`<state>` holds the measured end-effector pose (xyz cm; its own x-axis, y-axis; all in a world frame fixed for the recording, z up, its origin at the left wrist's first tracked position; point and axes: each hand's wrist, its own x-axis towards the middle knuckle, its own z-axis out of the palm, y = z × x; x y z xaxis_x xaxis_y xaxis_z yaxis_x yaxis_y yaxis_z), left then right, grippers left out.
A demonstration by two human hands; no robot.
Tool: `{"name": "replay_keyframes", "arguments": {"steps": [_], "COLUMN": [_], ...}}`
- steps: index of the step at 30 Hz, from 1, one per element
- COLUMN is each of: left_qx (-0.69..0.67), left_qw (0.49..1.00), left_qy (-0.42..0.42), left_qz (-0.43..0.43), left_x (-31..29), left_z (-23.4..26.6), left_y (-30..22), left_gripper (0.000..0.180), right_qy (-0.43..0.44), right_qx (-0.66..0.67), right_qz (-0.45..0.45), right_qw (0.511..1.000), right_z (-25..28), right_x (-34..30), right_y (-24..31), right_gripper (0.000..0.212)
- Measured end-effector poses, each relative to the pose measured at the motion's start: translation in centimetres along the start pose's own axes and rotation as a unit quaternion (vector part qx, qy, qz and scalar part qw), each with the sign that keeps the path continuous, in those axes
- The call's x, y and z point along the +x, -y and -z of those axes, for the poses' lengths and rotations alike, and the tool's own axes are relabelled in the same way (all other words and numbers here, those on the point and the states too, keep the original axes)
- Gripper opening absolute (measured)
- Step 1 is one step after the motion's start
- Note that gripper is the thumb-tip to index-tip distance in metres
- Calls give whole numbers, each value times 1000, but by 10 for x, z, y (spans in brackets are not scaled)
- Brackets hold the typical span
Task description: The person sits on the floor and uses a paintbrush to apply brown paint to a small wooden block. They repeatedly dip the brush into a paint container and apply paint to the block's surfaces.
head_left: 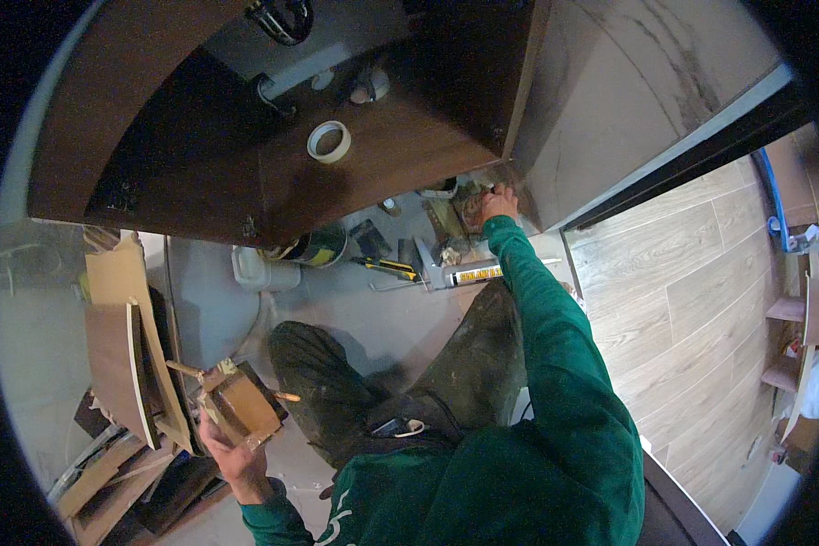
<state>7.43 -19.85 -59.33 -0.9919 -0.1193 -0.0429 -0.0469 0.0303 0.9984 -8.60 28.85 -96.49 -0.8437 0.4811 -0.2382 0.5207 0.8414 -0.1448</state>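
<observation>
"Brown box [246, 409], held where?"

"Low at the left of the view, up off the floor [359, 309], in the left hand [237, 460]. Gripped by the lower-left edge, with fingers wrapped around the side, well apart from the dark cabinet [419, 150]."

"Heavy, going by looks?"

"Probably light. Seems thin-walled, perhaps cardboard, so likely stiff along the corners and softer in the middle of a panel. Too far off to be sure of the material."

"Slippery?"

"Maybe around the pale smears at the top, if wet. Cannot tell. Better to take hold by a lower edge or corner, without squeezing the sides hard. Worth minding the wooden sticks [184, 369] too, poking out to either side and easily knocked."

"And the right hand [500, 204]?"

"Stretched far forward, down beside the cabinet corner, with bent fingers. Impossible to say whether pinching anything: too small and dim there."

"Near what?"

"Just beyond the sealant gun [473, 275], lying on the floor between the knees and the cabinet. To the left of that, a yellow-and-black knife [394, 268], then a bucket [326, 246] and a whitish jug [266, 271]. Also a tape roll [340, 144], inside the cabinet."
</observation>
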Motion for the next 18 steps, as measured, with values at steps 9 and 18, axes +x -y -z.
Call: {"name": "replay_keyframes", "arguments": {"steps": [9,18], "left_qx": [95,-5], "left_qw": [995,999], "left_qy": [0,43], "left_qz": [10,1], "left_x": [-1,6], "left_z": [4,-5], "left_y": [-2,-1], "left_gripper": [88,88], "right_qy": [13,-213], "right_qx": [-9,58], "right_qz": [-1,85], "right_qw": [1000,972], "right_z": [15,-20], "right_x": [3,-16], "right_y": [6,-8], "right_gripper": [84,55]}}
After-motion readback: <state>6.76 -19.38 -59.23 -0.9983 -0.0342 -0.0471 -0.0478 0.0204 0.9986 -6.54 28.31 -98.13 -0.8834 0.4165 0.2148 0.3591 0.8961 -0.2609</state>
